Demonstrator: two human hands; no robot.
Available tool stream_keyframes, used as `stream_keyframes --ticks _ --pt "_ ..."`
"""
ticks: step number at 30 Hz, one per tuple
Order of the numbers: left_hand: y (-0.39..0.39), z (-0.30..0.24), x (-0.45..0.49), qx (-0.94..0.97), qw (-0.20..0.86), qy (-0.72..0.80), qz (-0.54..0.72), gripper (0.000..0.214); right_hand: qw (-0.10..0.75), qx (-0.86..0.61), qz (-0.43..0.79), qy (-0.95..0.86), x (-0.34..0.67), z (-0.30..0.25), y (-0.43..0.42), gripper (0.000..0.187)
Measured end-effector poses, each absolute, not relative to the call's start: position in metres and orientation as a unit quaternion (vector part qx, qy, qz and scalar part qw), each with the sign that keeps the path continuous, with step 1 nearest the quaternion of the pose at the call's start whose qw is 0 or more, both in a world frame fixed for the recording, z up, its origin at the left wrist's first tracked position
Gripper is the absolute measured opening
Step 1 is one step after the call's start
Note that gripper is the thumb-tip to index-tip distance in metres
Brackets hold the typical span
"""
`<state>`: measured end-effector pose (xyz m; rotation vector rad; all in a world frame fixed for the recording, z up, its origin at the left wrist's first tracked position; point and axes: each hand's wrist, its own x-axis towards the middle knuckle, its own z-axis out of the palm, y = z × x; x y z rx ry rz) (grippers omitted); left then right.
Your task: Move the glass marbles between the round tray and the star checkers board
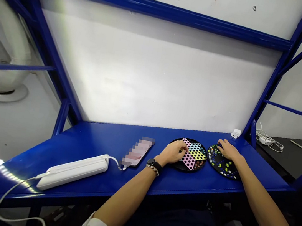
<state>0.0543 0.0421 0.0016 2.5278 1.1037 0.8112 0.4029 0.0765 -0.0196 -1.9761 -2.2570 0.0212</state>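
A round black game board (193, 156) with a star of pink, blue, yellow and green perforated triangles lies on the blue shelf (90, 141). My left hand (173, 152) rests on its left edge, fingers curled at the pink part. Whether it holds anything I cannot make out. Just right of the board sits a round black tray (222, 165) full of several coloured marbles. My right hand (228, 149) lies over the tray's far side, fingers bent down into the marbles. A watch and a bead bracelet sit on my left wrist.
A phone (136, 152) lies left of the board, cabled to a long white power bank (73, 171). A small white charger (235, 133) stands at the back right. Blue frame posts (273, 84) flank the shelf. A dark table (292, 157) with cables lies further right.
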Motion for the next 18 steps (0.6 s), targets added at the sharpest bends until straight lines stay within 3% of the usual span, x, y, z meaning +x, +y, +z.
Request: stream_keyframes --ticks 6,9,12,15,18 --pt "0.040 0.004 0.055 0.869 0.137 0.387 0.278 0.021 0.090 -0.660 0.017 -0.745 0.404 -0.025 0.083 0.024" --pt "0.040 0.004 0.056 0.868 0.136 0.386 0.280 0.021 0.156 -0.651 0.042 -0.741 0.408 -0.029 0.084 0.015" --pt "0.041 0.003 0.055 0.869 0.135 0.384 0.283 0.022 0.336 -0.645 0.136 -0.673 0.412 -0.026 0.084 0.008" --pt "0.042 0.002 0.055 0.872 0.133 0.378 0.282 0.023 0.565 -0.575 0.302 -0.508 0.419 -0.013 0.082 0.023" --pt "0.041 0.001 0.054 0.871 0.132 0.379 0.282 0.023 0.662 -0.457 0.457 -0.380 0.423 0.002 0.075 0.026"
